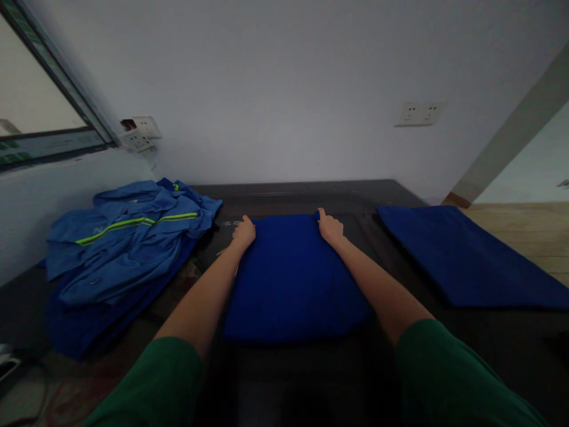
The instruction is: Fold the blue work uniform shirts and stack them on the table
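A blue folded garment [291, 279] lies flat on the dark table in front of me; its exact kind cannot be made out. My left hand [244, 231] is closed on its far left corner. At the far right corner, my right hand [330, 226] grips the same cloth, fingers curled and thumb on top. Both arms reach straight out along the sides of the cloth. The fingertips under the fabric are partly hidden.
To the left lies a heap of blue work jackets [128, 231] with yellow-green stripes. A second folded dark blue cloth [475, 255] rests on the right. Behind the table [302, 188] rises a white wall with sockets [419, 114]. A cable end [9, 362] shows at lower left.
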`<act>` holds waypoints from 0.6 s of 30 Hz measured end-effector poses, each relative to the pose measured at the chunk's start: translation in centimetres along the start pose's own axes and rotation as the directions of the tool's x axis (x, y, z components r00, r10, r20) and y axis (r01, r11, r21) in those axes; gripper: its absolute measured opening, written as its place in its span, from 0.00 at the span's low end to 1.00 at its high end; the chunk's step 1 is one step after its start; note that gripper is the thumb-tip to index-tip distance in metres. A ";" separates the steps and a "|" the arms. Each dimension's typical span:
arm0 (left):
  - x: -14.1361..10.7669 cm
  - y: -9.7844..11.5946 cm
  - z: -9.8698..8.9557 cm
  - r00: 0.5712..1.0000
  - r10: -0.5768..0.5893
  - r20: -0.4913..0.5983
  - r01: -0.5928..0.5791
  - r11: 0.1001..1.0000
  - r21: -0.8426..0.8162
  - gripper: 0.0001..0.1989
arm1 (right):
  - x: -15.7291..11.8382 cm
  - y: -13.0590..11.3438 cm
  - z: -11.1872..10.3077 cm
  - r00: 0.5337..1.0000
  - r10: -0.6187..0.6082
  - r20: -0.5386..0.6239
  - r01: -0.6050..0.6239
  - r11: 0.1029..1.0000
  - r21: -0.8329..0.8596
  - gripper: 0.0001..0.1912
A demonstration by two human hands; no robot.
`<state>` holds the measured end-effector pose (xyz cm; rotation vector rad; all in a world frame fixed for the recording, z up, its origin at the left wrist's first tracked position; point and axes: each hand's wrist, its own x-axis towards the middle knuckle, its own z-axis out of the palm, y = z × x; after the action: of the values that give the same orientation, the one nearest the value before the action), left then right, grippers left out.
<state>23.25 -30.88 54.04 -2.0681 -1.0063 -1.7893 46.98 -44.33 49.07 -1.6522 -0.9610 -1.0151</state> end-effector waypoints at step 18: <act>-3.3 -0.4 3.6 0.893 0.419 0.166 -0.443 0.885 0.146 0.28 | -3.8 1.6 1.8 0.963 -0.257 0.085 0.262 0.963 -0.059 0.28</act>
<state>25.78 -29.63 49.97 -2.1073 -0.6359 -1.3060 47.41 -43.56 44.66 -1.6618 -1.2300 -1.1775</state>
